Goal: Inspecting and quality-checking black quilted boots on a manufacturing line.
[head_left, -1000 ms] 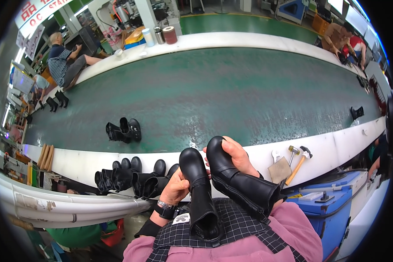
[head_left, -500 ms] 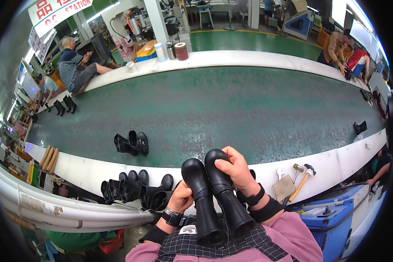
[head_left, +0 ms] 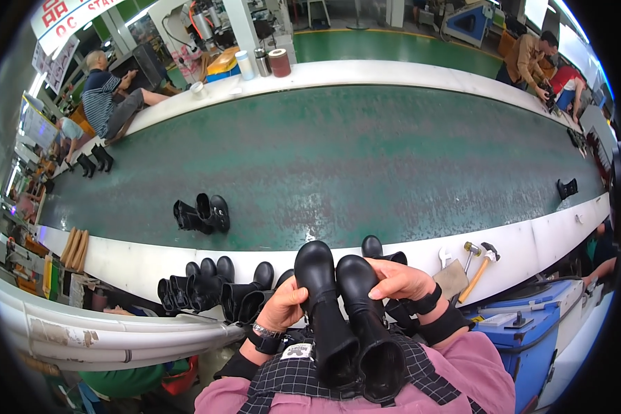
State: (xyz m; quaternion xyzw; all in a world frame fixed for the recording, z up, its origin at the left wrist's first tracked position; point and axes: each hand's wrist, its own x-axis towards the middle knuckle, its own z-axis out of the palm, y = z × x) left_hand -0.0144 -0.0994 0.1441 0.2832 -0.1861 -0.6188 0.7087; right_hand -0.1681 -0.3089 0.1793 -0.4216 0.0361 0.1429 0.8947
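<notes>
1. We see two black boots (head_left: 315,268) side by side in front of the checked apron (head_left: 421,372), toes pointing away, shaft mouths toward the wearer.
2. We find the left hand (head_left: 283,306) curled around the left boot's side, thumb on its upper.
3. We find the right hand (head_left: 401,279) partly curled at the right boot's forefoot, thumb against it; its other fingers are mostly hidden.
4. Just beyond the right hand, we see another black boot (head_left: 372,246).
5. On the white ledge (head_left: 531,243), we note more black boots (head_left: 210,284) at left; at right, a hammer (head_left: 477,277), a mallet (head_left: 470,254) and a brown pad (head_left: 451,279).
6. Farther out, we see a boot pair (head_left: 218,214) standing on the green surface (head_left: 359,159).
</notes>
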